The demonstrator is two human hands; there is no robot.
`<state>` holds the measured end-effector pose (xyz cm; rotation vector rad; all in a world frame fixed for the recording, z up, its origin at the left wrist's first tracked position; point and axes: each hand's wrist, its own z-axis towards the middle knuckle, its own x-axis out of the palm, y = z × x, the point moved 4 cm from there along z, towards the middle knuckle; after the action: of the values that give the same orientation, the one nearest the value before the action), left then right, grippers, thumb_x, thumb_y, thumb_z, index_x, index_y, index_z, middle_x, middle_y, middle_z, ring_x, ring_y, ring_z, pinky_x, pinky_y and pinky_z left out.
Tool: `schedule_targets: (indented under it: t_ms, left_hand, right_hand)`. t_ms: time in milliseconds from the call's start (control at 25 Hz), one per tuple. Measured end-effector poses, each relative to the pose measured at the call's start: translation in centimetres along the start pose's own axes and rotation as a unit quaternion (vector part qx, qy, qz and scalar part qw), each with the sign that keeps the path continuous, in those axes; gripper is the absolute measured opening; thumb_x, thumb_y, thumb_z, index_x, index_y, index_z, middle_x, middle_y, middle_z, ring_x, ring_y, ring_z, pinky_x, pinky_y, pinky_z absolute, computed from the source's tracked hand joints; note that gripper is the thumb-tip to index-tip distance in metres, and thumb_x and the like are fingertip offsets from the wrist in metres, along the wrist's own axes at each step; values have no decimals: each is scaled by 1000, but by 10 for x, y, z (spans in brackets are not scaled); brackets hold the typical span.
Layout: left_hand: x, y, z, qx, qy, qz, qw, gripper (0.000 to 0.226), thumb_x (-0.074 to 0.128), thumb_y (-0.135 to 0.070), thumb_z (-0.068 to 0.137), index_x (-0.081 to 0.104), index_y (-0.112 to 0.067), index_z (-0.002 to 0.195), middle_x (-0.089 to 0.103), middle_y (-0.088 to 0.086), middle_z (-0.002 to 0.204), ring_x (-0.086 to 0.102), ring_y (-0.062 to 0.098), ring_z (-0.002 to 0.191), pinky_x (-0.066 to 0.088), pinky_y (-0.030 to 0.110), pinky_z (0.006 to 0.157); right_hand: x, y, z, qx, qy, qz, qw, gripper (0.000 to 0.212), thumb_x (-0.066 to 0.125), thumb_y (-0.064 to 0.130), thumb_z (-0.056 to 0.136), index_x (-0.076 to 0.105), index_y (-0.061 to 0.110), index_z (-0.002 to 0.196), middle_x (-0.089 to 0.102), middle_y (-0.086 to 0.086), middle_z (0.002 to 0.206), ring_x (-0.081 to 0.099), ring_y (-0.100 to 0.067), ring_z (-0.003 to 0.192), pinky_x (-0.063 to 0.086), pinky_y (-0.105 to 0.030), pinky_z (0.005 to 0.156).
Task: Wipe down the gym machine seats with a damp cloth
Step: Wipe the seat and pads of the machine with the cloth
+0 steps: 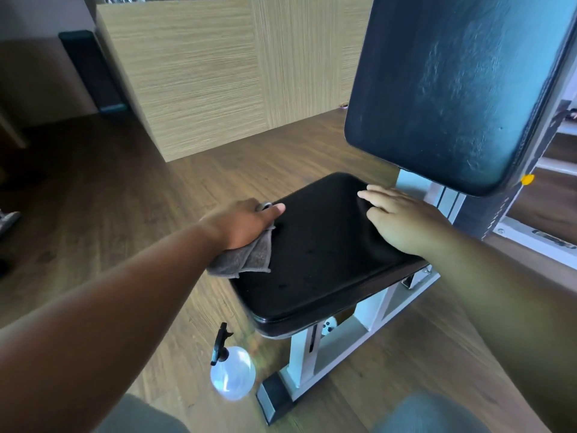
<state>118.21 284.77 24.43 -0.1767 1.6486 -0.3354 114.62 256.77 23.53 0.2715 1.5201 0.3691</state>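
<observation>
Your left hand (242, 223) sits at the left edge of the black seat pad (321, 251), fingers curled down over a grey cloth (246, 259). You grip the cloth under the palm, with the thumb stretched out along the pad's top. The folded end of the cloth hangs out below your wrist, partly on the pad and partly over its left side.

Your right hand (402, 218) lies flat on the far right part of the same pad. Its fingers are straight and close together, pointing left, and the palm presses on the surface. It holds nothing.

The seat pad rests on a white metal frame (307, 348) with a dark foot on the wooden floor (125, 182). The dark backrest (459, 85) rises just behind your right hand, its surface streaked and dull in the light.

On the floor just beside the frame's front leg stands a clear spray bottle (232, 371) with a black trigger head. It is near the pad's front corner but below it, touching neither hand. A light wood-grain partition (218, 67) stands behind the machine.
</observation>
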Motion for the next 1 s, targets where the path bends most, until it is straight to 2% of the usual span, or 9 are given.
schedule_targets:
  t_ms: [120,200,280,360,440,600,760,880,1000]
  left_hand:
    - [8,22,-31,-42,-95,-151,983,55,34,-76,86,62,-30,99,68,-3,105,61,23,104,44,44,97]
    - [12,24,-45,-11,-145,-246,958,52,38,-73,86,65,-31,98,69,-8,105,62,18,105,44,46,100]
    - [13,15,-55,88,-155,-208,962,61,32,-72,91,66,-22,93,68,-6,100,61,18,102,44,48,96]
    - [13,0,-68,150,-133,-120,972,74,22,-78,89,68,-24,112,64,-7,127,52,18,126,34,48,110]
    - [18,-17,-85,162,-81,-15,983,86,14,-83,81,48,-35,144,38,-16,155,25,6,147,10,41,123]
    - [32,-64,-113,198,9,107,974,99,5,-89,75,12,-35,158,2,-17,165,-3,2,150,-3,37,123]
    - [39,-88,-119,213,-16,110,971,96,17,-87,81,9,-31,158,2,-11,166,-4,9,152,-2,41,124]
    - [22,-67,-129,234,-47,-12,971,94,44,-83,77,22,-36,155,16,-19,163,9,-3,148,10,25,122]
    - [22,-31,-142,256,-26,113,960,111,53,-86,69,3,-40,157,-10,-22,162,-14,-6,147,-2,24,121]
  right_hand:
    - [-1,1,0,6,-4,0,1000,52,25,38,99,30,45,151,15,29,160,13,2,148,14,-31,118]
    - [0,3,0,3,-4,-6,1000,52,25,38,99,30,44,151,14,28,161,14,1,149,16,-31,117]
    - [-2,6,0,-1,-5,-8,1000,52,25,36,100,31,43,150,16,27,161,15,-1,148,18,-32,116]
    - [-4,7,-1,-3,-6,-10,1000,49,26,33,100,35,40,148,22,27,159,19,-2,146,22,-33,111]
    - [-5,9,-2,-4,-6,-13,1000,45,25,31,99,41,36,142,30,23,155,24,-4,144,26,-34,106]
    - [-5,9,-4,-1,-13,-8,1000,45,26,30,99,42,36,141,31,23,154,25,-3,143,27,-34,106]
    - [-5,7,-6,7,-5,-11,1000,52,26,33,100,32,43,150,16,31,159,14,1,148,17,-33,116]
    - [-4,5,-8,7,-2,-11,1000,53,25,34,100,30,45,151,13,29,161,11,1,149,15,-32,118]
    - [-3,8,-9,6,-9,-18,1000,53,24,34,100,30,43,151,13,27,162,13,-1,149,17,-33,117]
